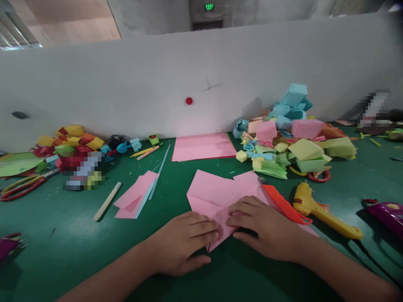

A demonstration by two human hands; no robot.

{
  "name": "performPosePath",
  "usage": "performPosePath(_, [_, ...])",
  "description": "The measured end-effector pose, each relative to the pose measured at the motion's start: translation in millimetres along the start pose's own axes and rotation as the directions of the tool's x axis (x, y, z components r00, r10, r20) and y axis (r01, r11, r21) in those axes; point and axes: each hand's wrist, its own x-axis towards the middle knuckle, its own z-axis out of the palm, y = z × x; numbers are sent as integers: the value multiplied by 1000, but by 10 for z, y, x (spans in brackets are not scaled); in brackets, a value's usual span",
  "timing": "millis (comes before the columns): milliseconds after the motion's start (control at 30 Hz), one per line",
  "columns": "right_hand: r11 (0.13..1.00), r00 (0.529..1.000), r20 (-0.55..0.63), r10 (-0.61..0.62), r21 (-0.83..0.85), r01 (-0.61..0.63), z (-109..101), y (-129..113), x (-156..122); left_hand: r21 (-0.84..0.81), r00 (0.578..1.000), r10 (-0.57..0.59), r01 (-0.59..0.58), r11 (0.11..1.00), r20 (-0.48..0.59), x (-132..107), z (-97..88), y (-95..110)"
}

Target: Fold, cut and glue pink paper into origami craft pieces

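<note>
At about nine o'clock from the folded pink sheet (209,184), a purple object (9,245) is cut off by the left edge, too little of it showing to identify. Scissors (23,188) lie nearer ten, their blade tips hard to make out beside a pixelated item (85,167) and a heap of coloured paper shapes (75,140). A pale stick (107,202) and a smaller pink piece (134,195) sit toward nine; a light-blue strip (161,167) lies near ten.

At seven, the person's left hand (189,239) rests palm down, loosely open, fingertips on the sheet and thumb apart; its palm is hidden. A stack of pink paper (204,147) lies near twelve. At four, the right hand (261,226) is also open, fingers slightly bent over the sheet, thumb apart. The hands cover part of the folds on the green surface (176,176).

Toward three, a red-orange cutter (283,201) overlaps the sheet's right side. A second heap (302,138) at two buries many of its own pieces. The yellow glue gun (330,216) at three trails a cord out of view; beyond it, another purple object (387,216) is cropped.
</note>
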Motion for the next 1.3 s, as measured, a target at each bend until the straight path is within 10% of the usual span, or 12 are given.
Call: performPosePath(1300, [994, 999, 2, 40, -106, -39, 30, -1, -21, 62, 994, 61, -56, 997, -94, -11, 35, -56])
